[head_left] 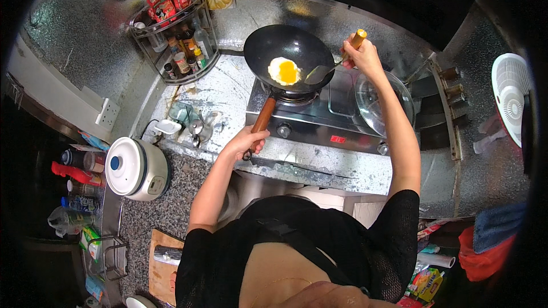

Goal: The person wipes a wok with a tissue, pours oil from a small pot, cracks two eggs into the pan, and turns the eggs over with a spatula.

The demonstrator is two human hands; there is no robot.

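A black wok (273,39) sits over the left burner of the gas stove (311,122). Inside it lies a fried egg (284,72), its white set around a bright yellow yolk. My left hand (246,141) is wrapped round the wok's wooden handle (263,121). My right hand (361,54) grips a spatula (319,74) by its yellowish handle, above the right side of the wok. The spatula's blade is inside the wok, a little to the right of the egg; I cannot tell whether it touches the wok's surface.
A glass lid (381,104) rests on the stove's right side. At the back left stands a corner rack (177,37) with bottles and jars. A white rice cooker (136,169) is on the left counter, near a cutting board (158,262) with a cleaver (168,255). Knives (436,111) hang at the right.
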